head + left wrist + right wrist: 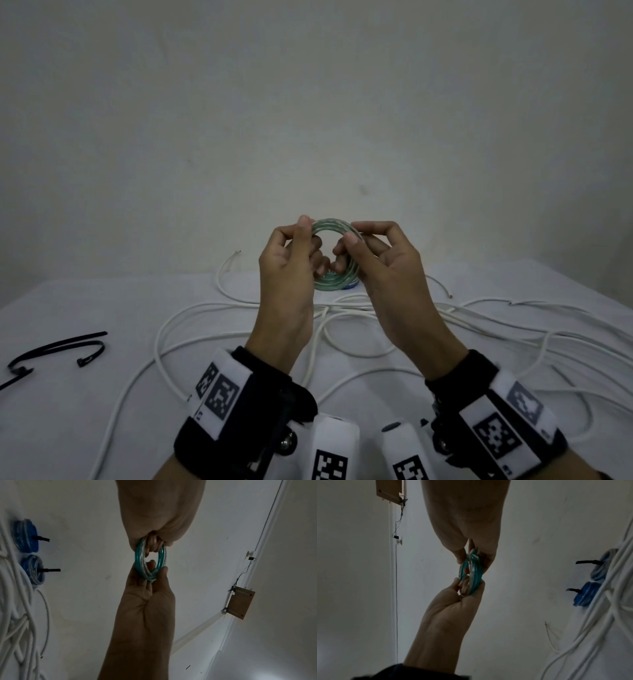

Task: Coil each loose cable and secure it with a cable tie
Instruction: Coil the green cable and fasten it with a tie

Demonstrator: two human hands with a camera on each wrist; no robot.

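Both hands are holding the translucent teal cable coil (pixel 335 257) above the table (pixel 68 411): left hand (pixel 291 260) and right hand (pixel 383 263) are each pinching opposite sides, probably keeping loops together for tying.

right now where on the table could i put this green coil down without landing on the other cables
Bare cloth lies at the left, between the black cable ties and the leftmost loop of the white cables. The middle and right of the table are crowded with white cable, and blue tied coils sit behind the green coil.
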